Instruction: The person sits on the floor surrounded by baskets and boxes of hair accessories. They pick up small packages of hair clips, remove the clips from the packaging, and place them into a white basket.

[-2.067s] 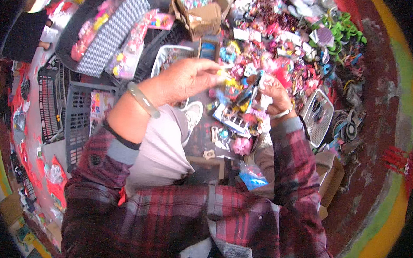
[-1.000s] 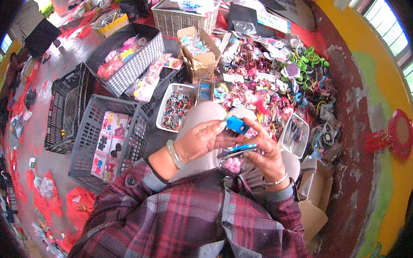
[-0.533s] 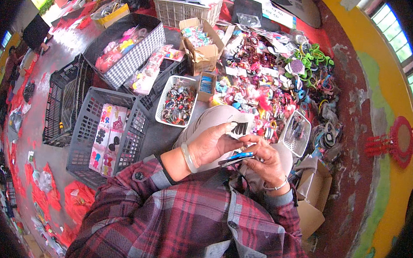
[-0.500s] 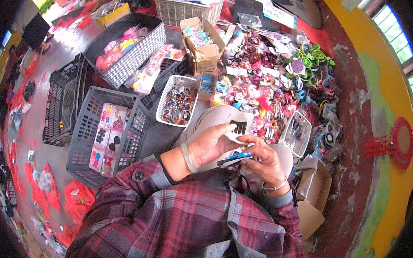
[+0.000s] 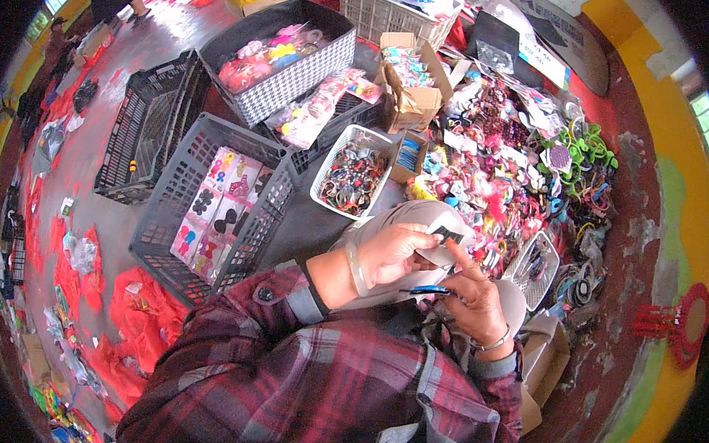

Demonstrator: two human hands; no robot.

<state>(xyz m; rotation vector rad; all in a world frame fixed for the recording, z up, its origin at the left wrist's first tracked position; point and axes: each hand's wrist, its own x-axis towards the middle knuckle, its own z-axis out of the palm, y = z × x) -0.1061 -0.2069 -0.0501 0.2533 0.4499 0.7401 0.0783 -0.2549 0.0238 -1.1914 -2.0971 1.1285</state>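
Over my lap, my left hand [image 5: 393, 255] pinches a white card [image 5: 439, 253] with a dark patch at its upper end. My right hand [image 5: 477, 302] has its index finger stretched up against the card's edge. In that same hand a slim, shiny blue strip [image 5: 426, 290] sticks out flat toward the left; its kind is not clear. My left fingers partly cover the card. Beyond my knees lies a heap of colourful hair accessories [image 5: 487, 181]. A white basket of hair ties [image 5: 352, 173] stands just past my left hand.
To the left is a grey crate [image 5: 159, 238] with carded hair bows, near a black crate [image 5: 119, 154] and a houndstooth bin [image 5: 298, 80]. A small carton of blue pieces [image 5: 408, 154] and a white wire basket [image 5: 534, 269] flank the heap. Red plastic sheeting [image 5: 141, 322] covers floor at left.
The view has swung left, so the scene sits further right. The card has tilted, and its row of black pieces shows less. My right index finger has straightened up toward the card.
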